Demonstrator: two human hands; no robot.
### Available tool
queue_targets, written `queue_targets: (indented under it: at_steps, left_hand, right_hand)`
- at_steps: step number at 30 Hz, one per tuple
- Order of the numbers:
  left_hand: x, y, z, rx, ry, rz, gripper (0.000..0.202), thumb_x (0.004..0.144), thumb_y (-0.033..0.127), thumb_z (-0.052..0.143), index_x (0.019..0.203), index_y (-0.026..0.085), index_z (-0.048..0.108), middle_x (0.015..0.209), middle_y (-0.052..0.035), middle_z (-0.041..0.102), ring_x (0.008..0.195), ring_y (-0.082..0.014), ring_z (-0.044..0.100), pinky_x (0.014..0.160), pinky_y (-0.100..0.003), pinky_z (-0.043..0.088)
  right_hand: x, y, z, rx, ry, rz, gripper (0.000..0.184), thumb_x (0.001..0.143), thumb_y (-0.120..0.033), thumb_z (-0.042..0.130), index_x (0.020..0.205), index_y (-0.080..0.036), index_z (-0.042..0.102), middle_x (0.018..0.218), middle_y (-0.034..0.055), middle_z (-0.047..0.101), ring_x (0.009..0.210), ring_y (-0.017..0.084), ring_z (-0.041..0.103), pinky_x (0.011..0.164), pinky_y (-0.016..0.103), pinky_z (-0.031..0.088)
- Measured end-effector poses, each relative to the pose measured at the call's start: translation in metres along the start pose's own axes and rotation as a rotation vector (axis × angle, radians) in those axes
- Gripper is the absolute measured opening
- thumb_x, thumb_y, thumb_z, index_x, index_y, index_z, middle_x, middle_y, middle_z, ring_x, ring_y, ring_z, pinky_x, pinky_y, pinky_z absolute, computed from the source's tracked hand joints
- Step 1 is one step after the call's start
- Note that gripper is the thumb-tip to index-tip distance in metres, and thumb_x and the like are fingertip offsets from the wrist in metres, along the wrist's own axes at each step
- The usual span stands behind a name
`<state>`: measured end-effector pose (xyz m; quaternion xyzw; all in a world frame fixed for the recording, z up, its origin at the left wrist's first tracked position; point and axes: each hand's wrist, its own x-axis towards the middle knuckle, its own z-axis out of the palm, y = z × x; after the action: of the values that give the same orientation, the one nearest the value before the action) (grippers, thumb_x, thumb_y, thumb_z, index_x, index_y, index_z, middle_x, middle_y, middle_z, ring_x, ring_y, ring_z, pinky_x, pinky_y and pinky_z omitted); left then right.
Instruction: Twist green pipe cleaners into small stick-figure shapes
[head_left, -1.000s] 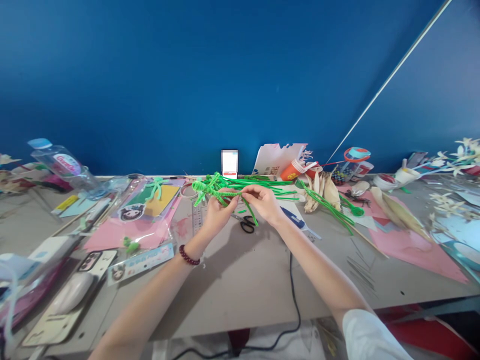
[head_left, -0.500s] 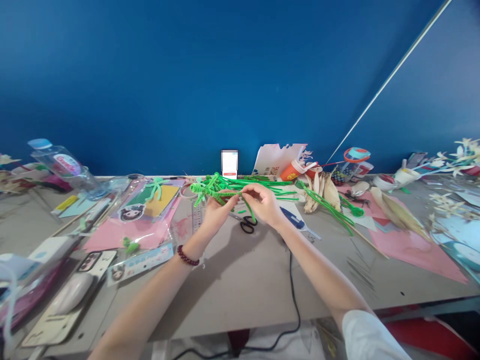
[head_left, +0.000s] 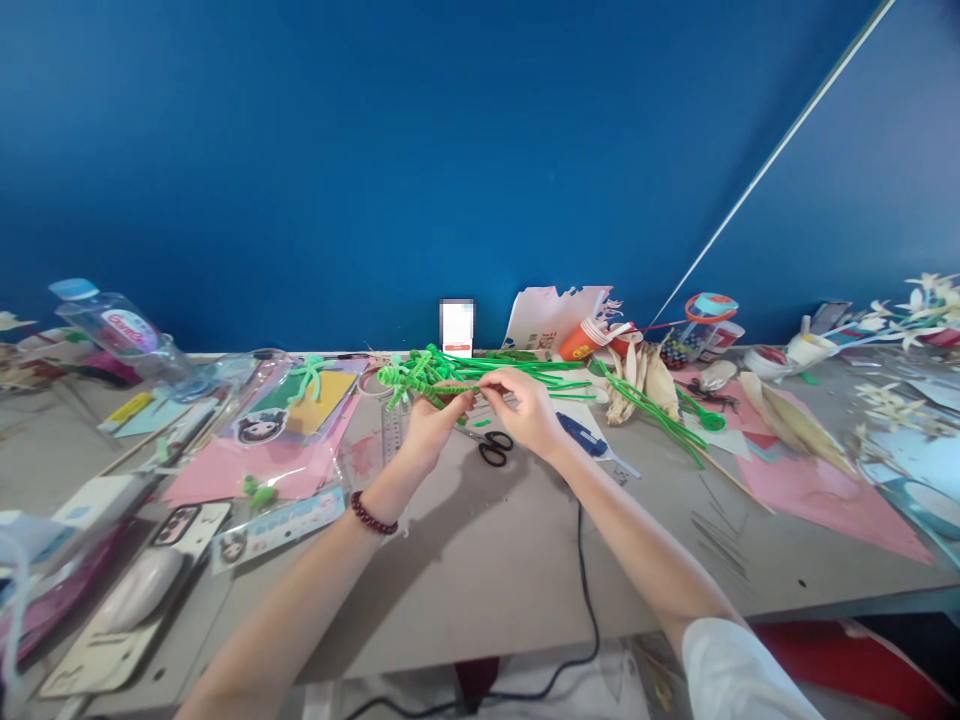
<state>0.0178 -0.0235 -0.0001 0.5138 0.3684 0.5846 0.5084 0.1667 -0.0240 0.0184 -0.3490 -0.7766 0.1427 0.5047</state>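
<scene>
Both hands meet above the grey table (head_left: pixel 465 560), near its far middle. My left hand (head_left: pixel 429 420), with a dark red bead bracelet on the wrist, pinches a twisted bunch of green pipe cleaners (head_left: pixel 411 377) whose curled ends stick out to the left. My right hand (head_left: pixel 525 408) is closed on the same green bunch from the right, fingertips touching the left hand's. Black scissors (head_left: pixel 495 448) lie on the table just below the hands. A loose pile of straight green pipe cleaners (head_left: pixel 540 372) lies behind the hands.
Pink paper and packaged craft sheets (head_left: pixel 289 420) lie to the left, with a plastic water bottle (head_left: pixel 120 330) and a phone case (head_left: pixel 187 520). Dried husks (head_left: pixel 649 385), paper cups (head_left: pixel 592 340) and pink sheets (head_left: pixel 817 490) are to the right. A black cable (head_left: pixel 589 590) runs off the near edge.
The loose green end that hung below my right hand has been drawn up out of sight. Both hands stay pinched together at the same spot.
</scene>
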Motion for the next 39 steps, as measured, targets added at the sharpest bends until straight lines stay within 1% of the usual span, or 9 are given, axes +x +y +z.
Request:
queue_targets:
  at_steps: [6, 15, 21, 24, 26, 28, 32, 35, 39]
  left_hand:
    - [0.0, 0.001, 0.0, -0.004, -0.012, -0.002, 0.017, 0.068, 0.03, 0.068, 0.072, 0.014, 0.066, 0.064, -0.0007, 0.06, 0.06, -0.0121, 0.054, 0.054, -0.024, 0.043]
    - [0.0, 0.0, 0.0, 0.024, 0.01, -0.005, 0.015, 0.067, 0.029, 0.067, 0.07, 0.015, 0.065, 0.064, -0.0005, 0.059, 0.06, -0.0124, 0.053, 0.055, -0.024, 0.042]
    - [-0.001, 0.003, 0.001, 0.09, 0.045, 0.007, 0.011, 0.066, 0.026, 0.066, 0.067, 0.015, 0.062, 0.061, 0.0007, 0.057, 0.055, -0.0111, 0.052, 0.052, -0.023, 0.041]
    - [-0.002, 0.005, 0.002, 0.125, 0.069, 0.007, 0.009, 0.065, 0.024, 0.064, 0.066, 0.015, 0.062, 0.062, 0.001, 0.057, 0.053, -0.0109, 0.053, 0.052, -0.023, 0.041]
    - [-0.001, 0.006, 0.002, 0.105, 0.06, 0.001, 0.007, 0.065, 0.022, 0.062, 0.065, 0.015, 0.061, 0.061, 0.0012, 0.057, 0.053, -0.0109, 0.053, 0.052, -0.024, 0.041]
    - [0.0, 0.007, 0.001, 0.063, 0.029, -0.014, 0.006, 0.065, 0.02, 0.06, 0.062, 0.015, 0.06, 0.059, 0.0013, 0.055, 0.053, -0.0108, 0.052, 0.052, -0.024, 0.04]
    - [0.003, 0.011, -0.002, -0.013, -0.047, -0.084, 0.009, 0.065, 0.02, 0.057, 0.057, 0.015, 0.058, 0.056, 0.0012, 0.053, 0.054, -0.0102, 0.049, 0.052, -0.023, 0.039]
    - [0.002, 0.013, -0.003, -0.059, -0.094, -0.141, 0.011, 0.064, 0.021, 0.058, 0.056, 0.015, 0.058, 0.057, 0.0013, 0.052, 0.053, -0.0092, 0.047, 0.052, -0.022, 0.038]
    - [0.0, 0.012, -0.001, -0.057, -0.107, -0.154, 0.008, 0.064, 0.022, 0.06, 0.06, 0.015, 0.06, 0.057, 0.0016, 0.053, 0.053, -0.0089, 0.048, 0.052, -0.022, 0.039]
  right_hand:
    - [0.0, 0.0, 0.001, -0.005, 0.015, -0.02, 0.013, 0.086, -0.022, 0.048, 0.086, -0.02, 0.061, 0.083, 0.0052, 0.062, 0.074, 0.016, 0.057, 0.069, 0.029, 0.047]
    - [-0.001, 0.001, 0.002, 0.0, 0.018, -0.025, 0.013, 0.086, -0.021, 0.048, 0.086, -0.019, 0.062, 0.082, 0.0051, 0.062, 0.073, 0.016, 0.057, 0.069, 0.029, 0.047]
    - [-0.003, 0.004, 0.006, 0.077, 0.014, 0.119, 0.013, 0.083, -0.026, 0.053, 0.084, -0.019, 0.064, 0.084, 0.006, 0.065, 0.075, 0.017, 0.06, 0.068, 0.029, 0.049]
    - [-0.003, 0.009, 0.009, 0.221, -0.009, 0.225, 0.013, 0.081, -0.026, 0.055, 0.084, -0.018, 0.065, 0.082, 0.0048, 0.066, 0.073, 0.016, 0.061, 0.067, 0.028, 0.05]
    - [-0.003, 0.011, 0.007, 0.308, -0.039, 0.253, 0.014, 0.081, -0.024, 0.054, 0.088, -0.018, 0.065, 0.084, 0.0046, 0.066, 0.074, 0.016, 0.062, 0.067, 0.027, 0.05]
    - [-0.001, 0.01, 0.003, 0.324, -0.085, 0.225, 0.018, 0.082, -0.022, 0.052, 0.093, -0.019, 0.066, 0.089, 0.005, 0.066, 0.078, 0.016, 0.062, 0.069, 0.027, 0.05]
    - [0.004, 0.005, -0.01, 0.22, -0.182, 0.068, 0.023, 0.082, -0.019, 0.052, 0.099, -0.022, 0.067, 0.095, 0.0047, 0.066, 0.085, 0.016, 0.062, 0.073, 0.027, 0.05]
    - [0.005, 0.006, -0.015, 0.136, -0.18, -0.015, 0.022, 0.082, -0.02, 0.055, 0.098, -0.024, 0.069, 0.093, 0.0039, 0.067, 0.086, 0.016, 0.062, 0.076, 0.028, 0.05]
    - [0.003, 0.011, -0.014, 0.111, -0.151, -0.011, 0.016, 0.082, -0.025, 0.059, 0.092, -0.025, 0.071, 0.088, 0.0035, 0.069, 0.082, 0.017, 0.064, 0.074, 0.027, 0.05]
